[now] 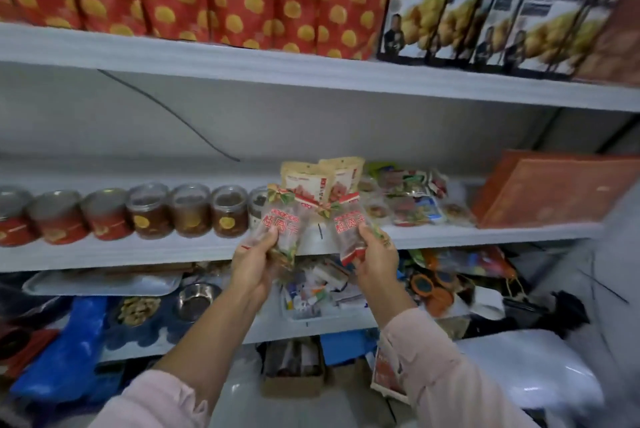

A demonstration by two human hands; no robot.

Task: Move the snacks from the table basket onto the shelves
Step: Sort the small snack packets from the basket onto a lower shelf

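**While Held Aloft: Two of a Kind**

Where seven jars (pixel 149 211) are lined along the left of the middle shelf (pixel 138 249), one dried-longan packet (pixel 282 228) is gripped low down by the left hand (pixel 254 265), its thumb pressed on the front. A second packet (pixel 348 230), alike, is clamped by the right hand (pixel 375 261). Both are held upright, apart, before the shelf's front edge. Two tan pouches (pixel 308 181) are stood behind.

We see a pale pink, softly rumpled left sleeve (pixel 152 400) that stops far back from the left hand (pixel 251 261), baring much forearm. The right sleeve (pixel 446 368), the same pink and creased lengthwise, ends closer to the right hand (pixel 375 261).
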